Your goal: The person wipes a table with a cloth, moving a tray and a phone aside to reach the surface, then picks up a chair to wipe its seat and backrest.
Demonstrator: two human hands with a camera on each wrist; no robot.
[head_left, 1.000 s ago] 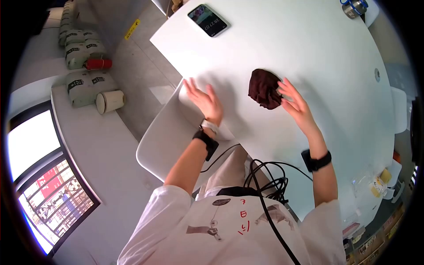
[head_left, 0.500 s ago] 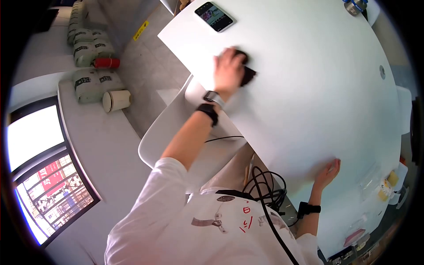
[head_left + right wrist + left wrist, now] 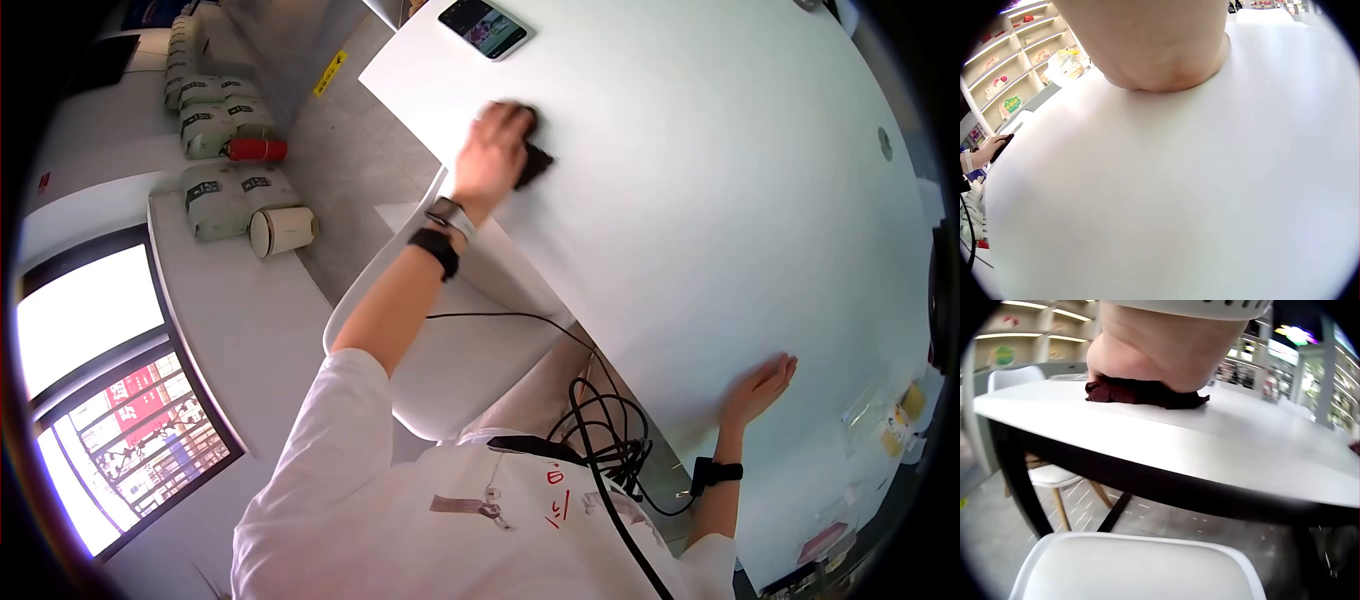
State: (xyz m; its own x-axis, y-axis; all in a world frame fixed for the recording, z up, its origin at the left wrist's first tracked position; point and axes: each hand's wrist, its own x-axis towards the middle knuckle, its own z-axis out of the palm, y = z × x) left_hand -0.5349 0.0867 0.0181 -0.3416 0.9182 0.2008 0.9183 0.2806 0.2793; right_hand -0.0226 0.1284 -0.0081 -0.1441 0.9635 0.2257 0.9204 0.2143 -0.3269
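Note:
Near the left edge of the white table [image 3: 700, 220], my left hand [image 3: 488, 155] grips a bunched dark maroon cloth [image 3: 535, 165] and presses it on the tabletop. Folds of the cloth stick out to the right of the hand; the rest is hidden under palm and fingers. In the left wrist view the heel of the hand bears down on the cloth [image 3: 1138, 394], close to the table's edge. My right hand [image 3: 758, 390] rests on the table near its front side with fingers extended together, holding nothing. Only its heel and wrist show in the right wrist view.
A phone [image 3: 487, 28] lies at the far left of the table. White chairs [image 3: 470, 370] stand at the table's edge. A black cable [image 3: 610, 440] loops over my lap. Clear plastic packaging [image 3: 865, 415] lies at the right side.
My left hand came down onto the cloth, which moved left from mid-table, and has since slid slightly further left. My right hand left the cloth and dropped to the table's near side.

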